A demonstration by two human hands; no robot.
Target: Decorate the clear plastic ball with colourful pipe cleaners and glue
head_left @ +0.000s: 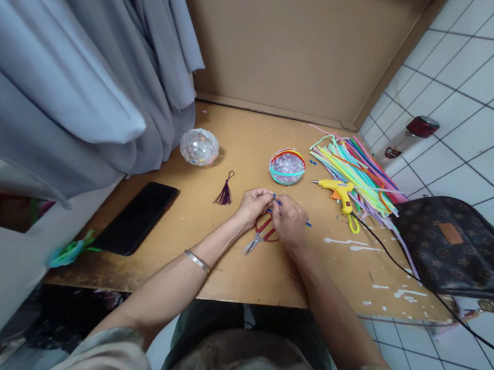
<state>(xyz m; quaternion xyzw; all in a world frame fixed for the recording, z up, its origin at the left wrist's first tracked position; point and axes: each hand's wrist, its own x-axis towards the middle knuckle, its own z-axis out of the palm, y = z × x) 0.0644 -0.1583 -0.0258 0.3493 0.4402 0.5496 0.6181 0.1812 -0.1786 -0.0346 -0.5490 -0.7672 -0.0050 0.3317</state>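
Vivid blue on the strip (309,224), red handles on the scissors (259,236), bright yellow on the glue gun (342,191)! Red, yellow and turquoise stripe one ball (287,166), dark purple colours the tassel (224,194), and the bag (465,257) (dark brown, this one) sports a tan monogram pattern.

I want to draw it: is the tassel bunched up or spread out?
Spread out: the tassel fans wider toward its bottom, like a skirt.

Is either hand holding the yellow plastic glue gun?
No, the glue gun lies on the brown tabletop, apart from left hand and right hand.
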